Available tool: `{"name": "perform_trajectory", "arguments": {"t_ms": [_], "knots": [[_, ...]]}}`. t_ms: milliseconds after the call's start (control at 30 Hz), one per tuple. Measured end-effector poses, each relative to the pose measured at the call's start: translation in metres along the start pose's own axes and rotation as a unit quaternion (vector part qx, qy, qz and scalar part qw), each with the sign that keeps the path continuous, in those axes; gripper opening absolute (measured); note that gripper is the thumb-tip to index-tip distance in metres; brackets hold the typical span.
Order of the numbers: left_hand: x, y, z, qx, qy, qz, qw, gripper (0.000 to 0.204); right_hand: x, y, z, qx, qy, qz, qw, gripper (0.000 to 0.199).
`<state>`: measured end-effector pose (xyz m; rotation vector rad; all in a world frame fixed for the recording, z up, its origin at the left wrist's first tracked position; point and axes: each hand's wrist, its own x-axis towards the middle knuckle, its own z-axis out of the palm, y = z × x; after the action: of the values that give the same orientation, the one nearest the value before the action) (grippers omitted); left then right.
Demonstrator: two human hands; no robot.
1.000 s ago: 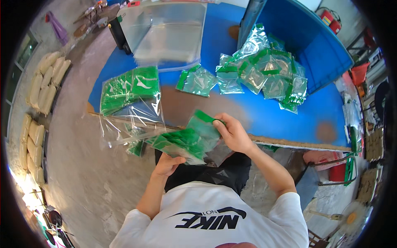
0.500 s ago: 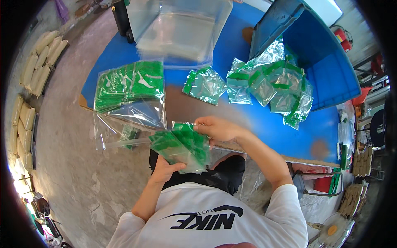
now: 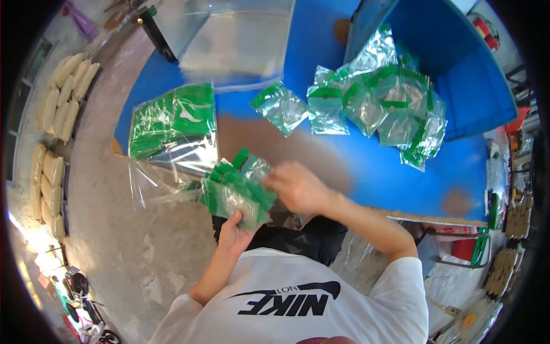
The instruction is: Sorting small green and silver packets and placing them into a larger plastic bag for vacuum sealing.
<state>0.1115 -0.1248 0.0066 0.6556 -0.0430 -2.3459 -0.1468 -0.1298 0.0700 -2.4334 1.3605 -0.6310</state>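
Note:
My left hand (image 3: 234,236) grips a fanned stack of small clear plastic bags with green bands (image 3: 235,198) above my lap, thumb on top. At the stack's upper right, my right hand (image 3: 299,186) is closed and a little blurred, its fingertips at the edge of one small bag (image 3: 256,168) that sticks out of the fan. Left of the stack, a large clear bag (image 3: 172,120) packed with green bags lies on the table and hangs over its edge. Single small bags (image 3: 281,109) lie beyond my hands.
A blue crate (image 3: 470,86) lies on its side at the right, with a pile of small bags (image 3: 395,103) spilling from its mouth. Large clear plastic sheets or bags (image 3: 235,46) lie at the back of the blue table (image 3: 401,189), beside a black upright tool (image 3: 156,37).
The green-banded bags are fanned out more, with one sticking out at the top. My right hand has shifted slightly at the stack's edge. The whole view has turned a little.

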Motion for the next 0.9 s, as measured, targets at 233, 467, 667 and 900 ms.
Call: {"name": "perform_trajectory", "arguments": {"t_ms": [233, 467, 667, 900], "knots": [[-0.003, -0.008, 0.000, 0.024, -0.010, 0.026, 0.999, 0.057, 0.004, 0.057, -0.021, -0.152, 0.146, 0.026, 0.977, 0.035], [-0.004, -0.031, 0.009, 0.145, 0.021, 0.051, 0.988, 0.065, -0.041, 0.047, -0.024, -0.031, 0.193, 0.055, 0.979, 0.036], [0.009, -0.040, 0.014, 0.171, -0.011, 0.020, 0.985, 0.068, -0.076, 0.023, -0.033, 0.005, 0.041, 0.023, 0.999, 0.029], [0.021, -0.051, -0.005, 0.180, -0.034, 0.007, 0.983, 0.076, -0.077, 0.145, -0.110, -0.202, 0.310, 0.161, 0.915, 0.044]]}}
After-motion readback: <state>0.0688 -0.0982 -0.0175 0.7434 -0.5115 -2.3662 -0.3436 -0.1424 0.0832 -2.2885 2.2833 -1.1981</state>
